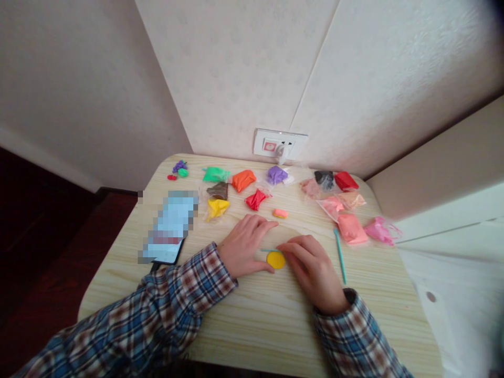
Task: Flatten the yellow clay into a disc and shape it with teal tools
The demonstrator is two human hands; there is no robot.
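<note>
A flat, round yellow clay disc point(276, 260) lies on the table between my hands. My left hand point(244, 245) rests left of it with fingers apart, the thumb tip close to the disc's left edge. Whether the thumb touches it I cannot tell. On the other side, my right hand point(311, 268) pinches a thin teal clay tool point(270, 250), which points left across the disc's far edge. The rest of that tool is hidden by the fingers. Beyond the hands sits a small pink and yellow clay block point(280, 213).
A second teal tool point(340, 256) lies to the right. Bagged clay stands along the back: yellow point(218, 209), red point(256, 199), purple point(277, 175), salmon point(352, 229). A phone point(170, 226) is at left, behind it a purple clay grape bunch point(179, 167). A wall socket point(279, 144) holds a plug.
</note>
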